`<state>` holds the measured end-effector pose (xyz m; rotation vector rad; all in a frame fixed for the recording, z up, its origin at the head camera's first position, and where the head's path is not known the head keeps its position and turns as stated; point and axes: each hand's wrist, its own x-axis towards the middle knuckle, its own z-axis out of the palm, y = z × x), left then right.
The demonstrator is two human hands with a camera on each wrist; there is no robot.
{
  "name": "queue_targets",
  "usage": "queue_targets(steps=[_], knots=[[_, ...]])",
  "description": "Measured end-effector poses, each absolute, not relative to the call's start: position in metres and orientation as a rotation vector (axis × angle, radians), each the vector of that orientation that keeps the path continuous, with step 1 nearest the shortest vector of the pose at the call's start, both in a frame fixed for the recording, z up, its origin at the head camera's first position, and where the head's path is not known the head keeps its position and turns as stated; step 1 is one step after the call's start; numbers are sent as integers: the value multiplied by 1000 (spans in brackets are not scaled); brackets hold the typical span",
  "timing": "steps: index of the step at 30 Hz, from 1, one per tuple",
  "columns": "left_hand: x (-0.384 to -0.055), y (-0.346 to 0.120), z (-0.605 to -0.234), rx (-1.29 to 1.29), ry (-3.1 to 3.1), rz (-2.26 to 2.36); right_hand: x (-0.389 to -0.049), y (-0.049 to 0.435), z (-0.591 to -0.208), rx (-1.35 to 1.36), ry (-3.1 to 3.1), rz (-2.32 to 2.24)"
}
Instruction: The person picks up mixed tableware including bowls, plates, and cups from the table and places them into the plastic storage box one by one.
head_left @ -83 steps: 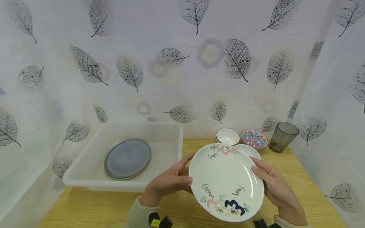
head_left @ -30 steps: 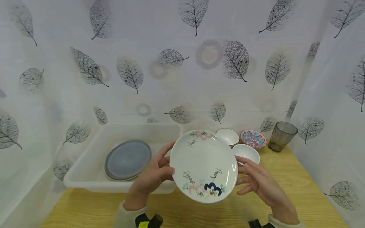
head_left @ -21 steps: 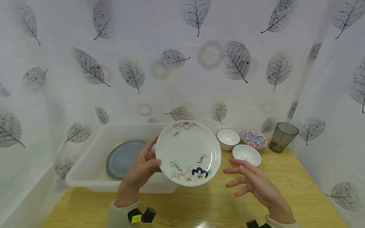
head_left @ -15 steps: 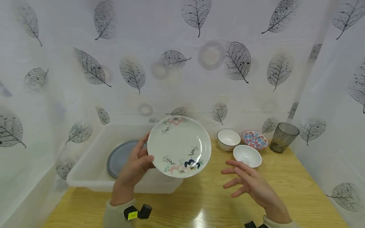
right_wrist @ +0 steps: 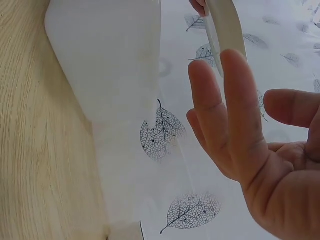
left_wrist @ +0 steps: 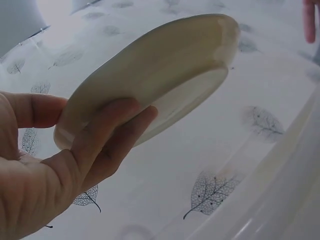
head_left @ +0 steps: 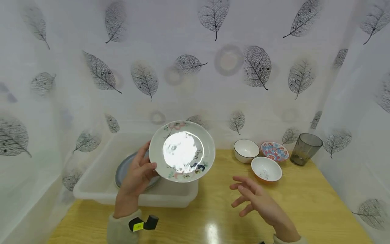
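Note:
My left hand [head_left: 137, 176] holds a white plate [head_left: 158, 149] with pink, green and dark blue flowers, gripping it at its left rim. Thumb over the rim and fingers under the base show in the left wrist view, where the plate's underside [left_wrist: 160, 60] is tilted. A bright glare covers the plate's middle in the head view. Below and behind it a white plastic bin [head_left: 97, 196] holds a grey-blue plate [head_left: 123, 169], partly covered by my hand and the flowered plate. My right hand [head_left: 256, 200] hovers over the table, fingers spread and holding nothing.
On the wooden table [head_left: 307, 203], at the back right, stand a white bowl with a dark rim [head_left: 246, 149], a red-and-blue patterned bowl [head_left: 275, 151], a white bowl with an orange outside [head_left: 266, 167] and a smoky glass [head_left: 306, 149]. A leaf-print curtain [head_left: 189, 95] hangs behind.
The flowered plate, first held in both hands, has moved left and up to over the bin's right part. My right hand has let go of its rim and drawn away.

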<state>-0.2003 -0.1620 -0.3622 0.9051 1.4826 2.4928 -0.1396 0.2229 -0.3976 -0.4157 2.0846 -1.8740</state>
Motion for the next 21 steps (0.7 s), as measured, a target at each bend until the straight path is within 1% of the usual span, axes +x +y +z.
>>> queue_targets(steps=[7,13,21], knots=[[-201,-169,-364,893,1464,2546,-139,210,-395,-366,2180,-1832],[-201,-172,-364,830,1411,2613,-143,197,-394,-293,2238,-1799],[-200,-177,-363,783,1366,2671,-150,178,-392,-284,2285,-1792]])
